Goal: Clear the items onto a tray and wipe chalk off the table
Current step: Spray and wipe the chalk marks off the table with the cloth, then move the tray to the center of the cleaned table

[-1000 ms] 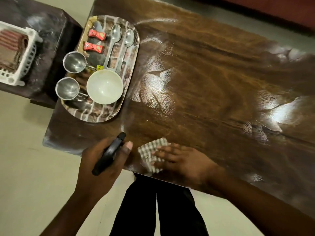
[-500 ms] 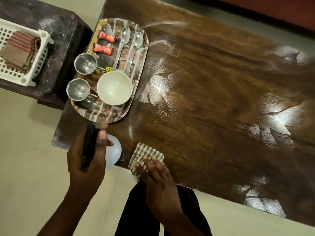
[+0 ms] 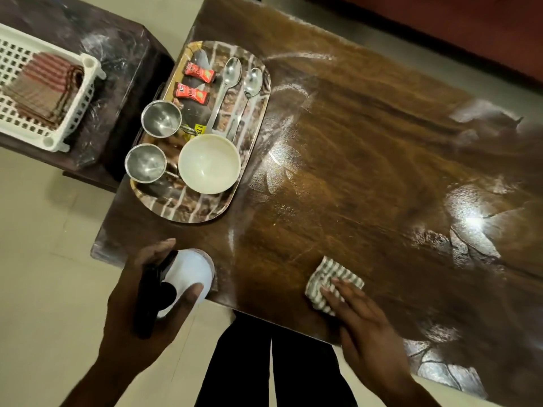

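There are two steel cups (image 3: 161, 118) (image 3: 146, 163), two steel spoons (image 3: 232, 73) (image 3: 253, 81), two red sachets (image 3: 199, 72) (image 3: 191, 94), one cream bowl (image 3: 209, 163), one patterned oval tray (image 3: 188, 214), one white bottle (image 3: 188, 268), and one striped cloth (image 3: 326, 273) under the right fingers (image 3: 338, 292).

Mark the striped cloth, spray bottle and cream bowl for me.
striped cloth (image 3: 328, 273): head view, uncovered striped part.
spray bottle (image 3: 188, 270): head view, white body.
cream bowl (image 3: 209, 163): head view, inner bottom.

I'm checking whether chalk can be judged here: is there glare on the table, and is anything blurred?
Head view: a bright glare patch on the table at right could pass for chalk; a weaker sheen lies beside the tray; the right hand and cloth look soft; the wide lens bends table edges.
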`<action>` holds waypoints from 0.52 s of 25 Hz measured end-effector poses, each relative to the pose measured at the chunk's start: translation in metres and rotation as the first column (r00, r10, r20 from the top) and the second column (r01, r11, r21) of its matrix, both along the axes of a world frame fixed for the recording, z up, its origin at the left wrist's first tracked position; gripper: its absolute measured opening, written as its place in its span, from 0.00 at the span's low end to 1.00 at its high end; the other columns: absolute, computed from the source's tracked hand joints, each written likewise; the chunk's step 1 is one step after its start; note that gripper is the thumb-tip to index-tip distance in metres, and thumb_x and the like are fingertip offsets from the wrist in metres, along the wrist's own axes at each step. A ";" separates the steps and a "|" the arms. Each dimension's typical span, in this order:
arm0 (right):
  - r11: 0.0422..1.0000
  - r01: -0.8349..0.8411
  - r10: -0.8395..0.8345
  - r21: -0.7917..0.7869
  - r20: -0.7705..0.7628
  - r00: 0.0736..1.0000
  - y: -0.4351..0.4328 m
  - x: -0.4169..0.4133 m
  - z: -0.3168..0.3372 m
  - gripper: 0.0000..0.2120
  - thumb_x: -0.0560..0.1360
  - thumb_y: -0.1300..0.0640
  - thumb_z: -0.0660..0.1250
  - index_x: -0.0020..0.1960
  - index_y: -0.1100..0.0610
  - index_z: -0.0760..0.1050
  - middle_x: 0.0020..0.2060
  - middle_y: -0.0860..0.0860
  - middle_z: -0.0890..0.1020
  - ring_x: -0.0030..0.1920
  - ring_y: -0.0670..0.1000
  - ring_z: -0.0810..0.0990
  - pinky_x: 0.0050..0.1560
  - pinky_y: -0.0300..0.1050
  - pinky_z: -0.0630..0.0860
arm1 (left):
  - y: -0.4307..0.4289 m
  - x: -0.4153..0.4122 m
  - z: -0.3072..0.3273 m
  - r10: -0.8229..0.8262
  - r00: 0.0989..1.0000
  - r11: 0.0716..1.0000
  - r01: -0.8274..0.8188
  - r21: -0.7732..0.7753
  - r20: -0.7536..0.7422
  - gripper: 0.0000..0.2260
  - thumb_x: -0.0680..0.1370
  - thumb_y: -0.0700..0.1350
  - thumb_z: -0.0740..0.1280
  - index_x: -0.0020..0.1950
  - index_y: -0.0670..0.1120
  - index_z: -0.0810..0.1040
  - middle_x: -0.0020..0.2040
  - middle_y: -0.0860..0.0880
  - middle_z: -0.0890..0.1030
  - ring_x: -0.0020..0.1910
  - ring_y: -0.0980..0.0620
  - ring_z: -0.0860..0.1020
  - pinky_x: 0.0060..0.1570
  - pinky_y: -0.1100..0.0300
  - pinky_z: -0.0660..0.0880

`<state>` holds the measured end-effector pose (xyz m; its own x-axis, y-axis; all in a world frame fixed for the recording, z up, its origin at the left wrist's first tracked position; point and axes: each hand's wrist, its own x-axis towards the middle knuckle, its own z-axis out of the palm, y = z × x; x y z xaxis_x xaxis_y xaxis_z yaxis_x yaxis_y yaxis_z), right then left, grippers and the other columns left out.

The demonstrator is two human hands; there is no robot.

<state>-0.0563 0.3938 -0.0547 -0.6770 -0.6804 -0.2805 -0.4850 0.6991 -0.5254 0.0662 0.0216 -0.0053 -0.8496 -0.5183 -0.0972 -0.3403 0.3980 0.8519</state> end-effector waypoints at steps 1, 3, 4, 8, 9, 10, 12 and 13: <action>0.998 -0.061 0.061 0.015 -0.023 0.998 -0.019 -0.002 0.001 0.30 0.79 0.53 0.64 0.80 0.43 0.71 0.81 0.45 0.71 0.81 0.49 0.69 0.78 0.47 0.67 | -0.009 0.008 -0.003 -0.062 0.998 0.998 0.063 -0.014 0.013 0.33 0.72 0.48 0.73 0.74 0.37 0.71 0.75 0.44 0.75 0.75 0.45 0.75 0.72 0.47 0.75; 0.960 -0.273 0.277 0.061 -0.072 0.958 -0.054 -0.009 0.009 0.26 0.81 0.46 0.66 0.79 0.43 0.73 0.76 0.47 0.76 0.75 0.52 0.75 0.71 0.49 0.73 | -0.031 0.024 -0.002 -0.113 0.990 0.988 0.121 -0.100 0.082 0.34 0.71 0.46 0.69 0.75 0.34 0.70 0.78 0.42 0.71 0.78 0.42 0.70 0.75 0.45 0.69; 0.932 -0.354 0.360 0.077 -0.095 0.928 -0.069 -0.020 0.017 0.24 0.82 0.41 0.65 0.77 0.44 0.75 0.72 0.47 0.80 0.70 0.52 0.79 0.66 0.50 0.74 | -0.043 0.030 0.002 -0.098 0.988 0.983 0.114 -0.142 0.118 0.34 0.70 0.47 0.67 0.75 0.35 0.71 0.76 0.44 0.72 0.78 0.46 0.70 0.76 0.52 0.67; 0.930 -0.367 0.365 0.002 -0.101 0.926 -0.139 -0.108 0.052 0.22 0.86 0.38 0.60 0.73 0.45 0.78 0.50 0.43 0.87 0.48 0.48 0.83 0.54 0.48 0.76 | -0.075 0.009 -0.002 0.296 0.930 0.952 -0.307 0.017 0.219 0.17 0.78 0.39 0.67 0.62 0.58 0.81 0.59 0.50 0.85 0.58 0.61 0.83 0.60 0.73 0.75; 0.956 -0.284 0.279 -0.072 -0.076 0.957 -0.166 -0.139 0.058 0.19 0.86 0.40 0.60 0.72 0.46 0.80 0.51 0.44 0.87 0.49 0.47 0.84 0.54 0.49 0.79 | -0.080 -0.005 -0.009 0.416 0.869 0.868 -0.467 0.169 0.267 0.13 0.81 0.37 0.68 0.58 0.54 0.84 0.56 0.44 0.87 0.53 0.54 0.87 0.55 0.71 0.80; 0.975 -0.156 0.151 -0.161 -0.041 0.988 -0.196 -0.173 0.063 0.17 0.87 0.43 0.62 0.70 0.47 0.81 0.54 0.46 0.88 0.50 0.45 0.85 0.54 0.51 0.82 | -0.086 -0.018 -0.015 0.474 0.815 0.762 -0.570 0.307 0.334 0.10 0.82 0.35 0.69 0.56 0.48 0.85 0.54 0.38 0.87 0.50 0.46 0.88 0.51 0.67 0.83; 0.971 0.080 -0.075 -0.227 0.030 0.997 -0.259 -0.242 0.066 0.14 0.86 0.50 0.65 0.68 0.51 0.82 0.58 0.47 0.87 0.54 0.44 0.85 0.58 0.49 0.84 | -0.092 -0.043 -0.023 0.465 0.752 0.598 -0.656 0.460 0.468 0.05 0.82 0.36 0.70 0.55 0.41 0.85 0.53 0.32 0.87 0.50 0.36 0.88 0.48 0.58 0.86; 0.966 0.131 -0.127 -0.221 0.032 0.991 -0.288 -0.272 0.066 0.13 0.85 0.52 0.66 0.67 0.52 0.82 0.58 0.47 0.87 0.55 0.44 0.85 0.60 0.49 0.84 | -0.092 -0.054 -0.024 0.438 0.737 0.558 -0.672 0.487 0.515 0.04 0.82 0.36 0.70 0.55 0.40 0.84 0.52 0.32 0.87 0.50 0.34 0.87 0.48 0.55 0.86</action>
<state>-0.3287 0.1062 0.0110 -0.7596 -0.6341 -0.1447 -0.3878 0.6202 -0.6819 0.0126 -0.0703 -0.0295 -0.2707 -0.5926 -0.7587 -0.5810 -0.5278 0.6195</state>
